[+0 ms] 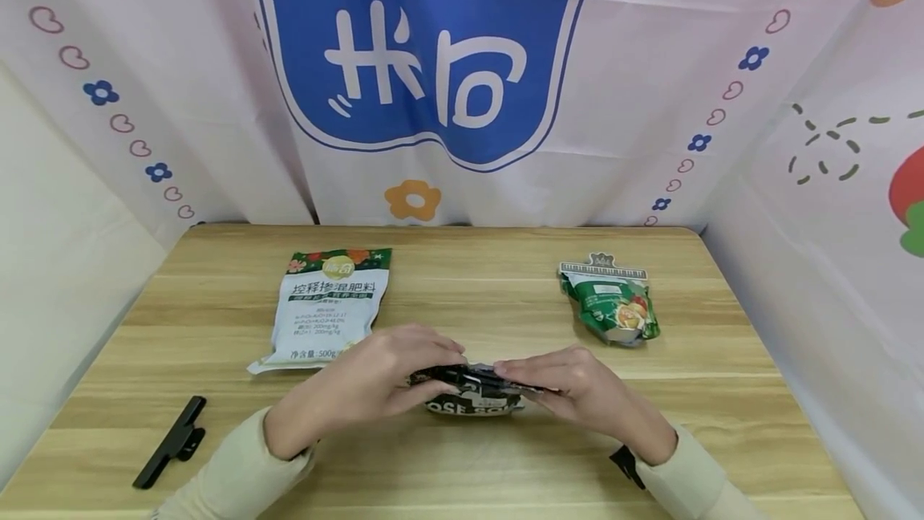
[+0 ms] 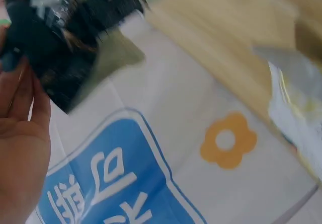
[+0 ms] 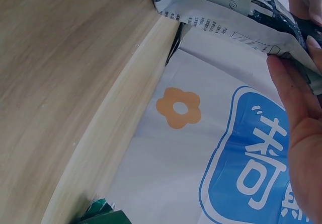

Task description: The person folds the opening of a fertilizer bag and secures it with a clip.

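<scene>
A black bag [image 1: 472, 404] with white lettering stands on the table between my hands, its top edge folded or gathered. My left hand [image 1: 390, 367] pinches the left part of that top edge, thumb in front and fingers behind. The right end is gripped by my right hand [image 1: 577, 379]. In the right wrist view the printed grey-and-black bag [image 3: 226, 12] sits between the thumb and fingers. The left wrist view is blurred, but the dark bag [image 2: 65, 43] shows against the left hand [image 2: 22, 133].
A white fertilizer bag [image 1: 328, 311] lies behind the left hand. A black sealing clip [image 1: 172, 444] lies at the left front. At the back right is a green pouch [image 1: 613, 307] with a grey clip [image 1: 602, 267] across its top. A printed curtain [image 1: 433, 183] hangs behind the wooden table.
</scene>
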The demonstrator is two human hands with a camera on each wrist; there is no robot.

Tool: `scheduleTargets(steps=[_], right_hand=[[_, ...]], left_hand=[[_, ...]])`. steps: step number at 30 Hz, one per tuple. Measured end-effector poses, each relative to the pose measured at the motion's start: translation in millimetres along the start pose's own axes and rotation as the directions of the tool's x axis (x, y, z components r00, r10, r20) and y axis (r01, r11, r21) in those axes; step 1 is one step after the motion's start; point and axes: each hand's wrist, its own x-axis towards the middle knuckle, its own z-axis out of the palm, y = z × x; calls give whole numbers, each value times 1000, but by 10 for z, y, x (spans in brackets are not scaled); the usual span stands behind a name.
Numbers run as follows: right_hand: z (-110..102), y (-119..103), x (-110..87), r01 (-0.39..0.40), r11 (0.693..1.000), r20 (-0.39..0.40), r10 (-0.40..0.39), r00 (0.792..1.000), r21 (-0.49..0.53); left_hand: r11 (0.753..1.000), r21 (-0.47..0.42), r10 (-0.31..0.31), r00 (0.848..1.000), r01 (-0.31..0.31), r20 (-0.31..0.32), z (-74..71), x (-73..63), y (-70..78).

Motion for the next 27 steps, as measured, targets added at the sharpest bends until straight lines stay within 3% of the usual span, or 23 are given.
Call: scheduleTargets(steps=[5,8,11,13,19,24,26,27], right_hand=[[10,-4,11,-3,1000,-16,3,1000,-9],[13,-1,18,4,1000,-14,-5,1000,-7],[8,0,19,-1,1000,-14,1,1000,1],[4,1,17,-10,1000,-16,10,1000,10],[20,6,27,-50,998,-37,51,998,40],[35,-4,20,-179,983,-20,180,984,35],[35,-15,10,-286,957,27,285,958,47],[35,-21,4,-351,934,64,347,936,62]], left_hand=[[988,-3,-155,986,156,57,5,-60,-20],[980,47,-199,975,195,95,42,-110,-40],[971,37,-239,964,236,114,65,-160,-57],[966,14,-257,961,257,103,65,-189,-70],[961,-88,-266,964,264,-8,67,-243,-133],[945,-143,-302,953,294,-35,86,-256,-171],[936,-161,-320,947,312,-31,90,-255,-180],[933,-169,-328,944,319,-29,92,-255,-184]])
